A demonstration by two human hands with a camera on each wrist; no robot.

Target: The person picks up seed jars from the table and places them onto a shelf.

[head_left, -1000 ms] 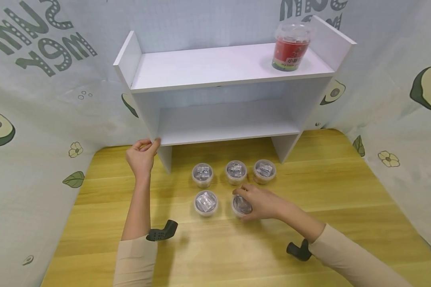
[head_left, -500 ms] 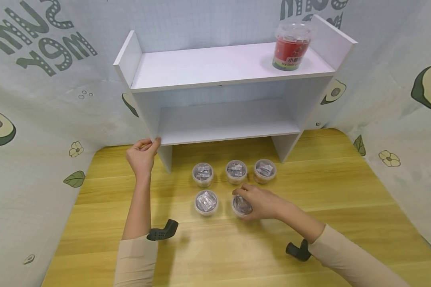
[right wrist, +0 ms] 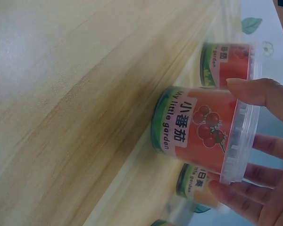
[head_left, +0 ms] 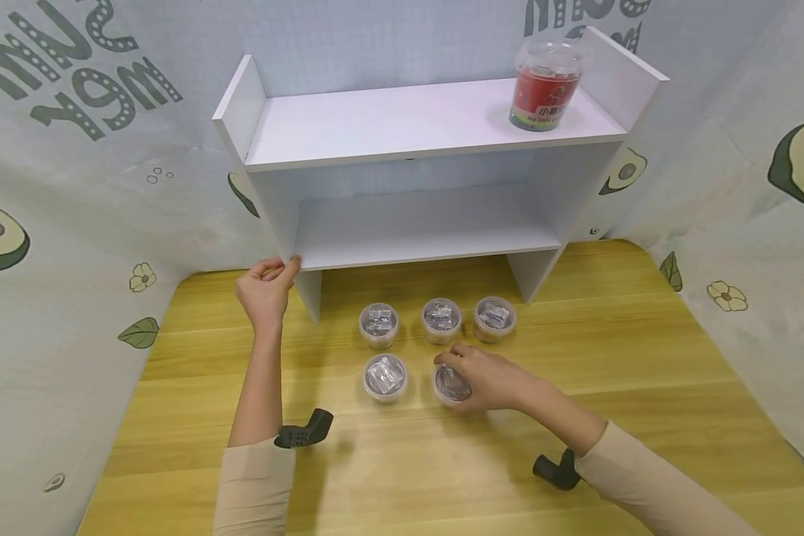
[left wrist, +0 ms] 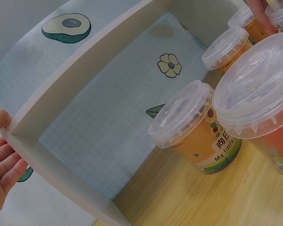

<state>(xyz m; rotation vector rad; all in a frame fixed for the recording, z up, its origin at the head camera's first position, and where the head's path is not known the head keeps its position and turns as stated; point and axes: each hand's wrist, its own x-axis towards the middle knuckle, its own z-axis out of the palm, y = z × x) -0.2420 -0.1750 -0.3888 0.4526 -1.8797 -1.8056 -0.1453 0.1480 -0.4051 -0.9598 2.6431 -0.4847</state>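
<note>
My left hand [head_left: 266, 294] pinches the front left edge of the white shelf unit [head_left: 409, 257], thumb on the corner of the lower board. In the left wrist view its curled fingers [left wrist: 9, 167] lie on the outer side of the panel. My right hand [head_left: 485, 378] grips the front right clear-lidded cup [head_left: 452, 385]. A red label with printed tomatoes shows on this cup [right wrist: 203, 129] in the right wrist view. Thumb and fingers sit on opposite sides of its lid rim. Left of it stands another lidded cup [head_left: 385, 378].
Behind stand three lidded cups, left [head_left: 378, 325], middle [head_left: 441, 320] and right [head_left: 493, 318], just before the shelf. A red-labelled cup [head_left: 544, 93] stands on the upper board's right end. Below is the wood-grain table [head_left: 388, 469]; a printed cloth [head_left: 388, 37] hangs behind.
</note>
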